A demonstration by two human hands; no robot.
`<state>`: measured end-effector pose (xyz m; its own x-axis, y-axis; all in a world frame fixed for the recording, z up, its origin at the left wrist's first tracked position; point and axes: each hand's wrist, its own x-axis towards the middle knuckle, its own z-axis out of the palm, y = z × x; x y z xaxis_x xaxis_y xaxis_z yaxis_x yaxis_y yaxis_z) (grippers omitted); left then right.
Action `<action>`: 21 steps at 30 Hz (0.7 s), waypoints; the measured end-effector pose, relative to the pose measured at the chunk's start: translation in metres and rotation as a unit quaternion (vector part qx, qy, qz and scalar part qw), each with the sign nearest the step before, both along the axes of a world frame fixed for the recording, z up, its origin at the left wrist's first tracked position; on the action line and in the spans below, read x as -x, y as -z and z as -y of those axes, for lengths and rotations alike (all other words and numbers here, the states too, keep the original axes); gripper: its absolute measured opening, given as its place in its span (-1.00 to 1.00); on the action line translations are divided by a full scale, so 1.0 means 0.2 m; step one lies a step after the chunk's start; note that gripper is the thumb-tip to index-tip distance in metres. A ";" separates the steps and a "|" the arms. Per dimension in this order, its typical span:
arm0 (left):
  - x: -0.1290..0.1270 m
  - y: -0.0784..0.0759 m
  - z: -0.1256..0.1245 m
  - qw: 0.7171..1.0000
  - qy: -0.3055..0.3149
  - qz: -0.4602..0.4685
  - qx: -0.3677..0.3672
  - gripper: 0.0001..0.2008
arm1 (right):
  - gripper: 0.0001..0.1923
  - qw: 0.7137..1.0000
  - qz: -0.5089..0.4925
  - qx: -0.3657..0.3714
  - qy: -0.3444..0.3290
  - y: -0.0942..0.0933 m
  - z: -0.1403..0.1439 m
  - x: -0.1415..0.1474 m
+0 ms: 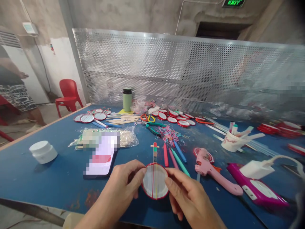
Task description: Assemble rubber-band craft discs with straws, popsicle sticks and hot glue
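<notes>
Your left hand (125, 179) and right hand (188, 190) pinch opposite sides of the red-rimmed disc (159, 183) over the blue surface (59, 190), apparently to steady it facing you, while the pink glue gun (220, 179) lies near your right, presumably for easy reach.

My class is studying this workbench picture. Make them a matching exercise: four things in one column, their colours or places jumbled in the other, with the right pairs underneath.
Things
1. Nearest round disc
2. Glue gun
3. Lidded jar
4. Tumbler

Colours and places
A. White, left of the phone
B. Light green with a black top, near the perforated metal screen
C. Red-rimmed, held between the left hand and right hand
D. Pink, left of the purple device

Right pairs
1-C, 2-D, 3-A, 4-B
</notes>
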<state>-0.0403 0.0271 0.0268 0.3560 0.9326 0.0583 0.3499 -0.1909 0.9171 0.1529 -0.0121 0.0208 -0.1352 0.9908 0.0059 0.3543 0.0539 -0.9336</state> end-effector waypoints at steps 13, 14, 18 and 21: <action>0.00 0.04 0.02 0.999 0.030 0.016 0.040 -0.61 | -0.43 0.998 -0.027 0.052 0.006 0.04 0.02 -0.01; 0.00 0.04 0.02 0.998 0.032 0.022 0.045 -0.60 | -0.43 0.998 -0.031 0.055 0.010 0.04 0.02 -0.01; 0.00 0.08 0.02 0.996 0.044 0.044 0.060 -0.56 | -0.42 0.996 -0.052 0.070 0.019 0.03 0.02 -0.02; 0.00 0.09 0.01 0.996 0.051 0.036 0.063 -0.55 | -0.42 0.994 -0.071 0.073 0.026 0.03 0.02 -0.02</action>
<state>-0.0395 0.0247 0.0083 0.4480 0.8936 -0.0271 0.2666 -0.1046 0.9581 0.1560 -0.0169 0.0157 -0.0915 0.9880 -0.1241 0.2176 -0.1018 -0.9707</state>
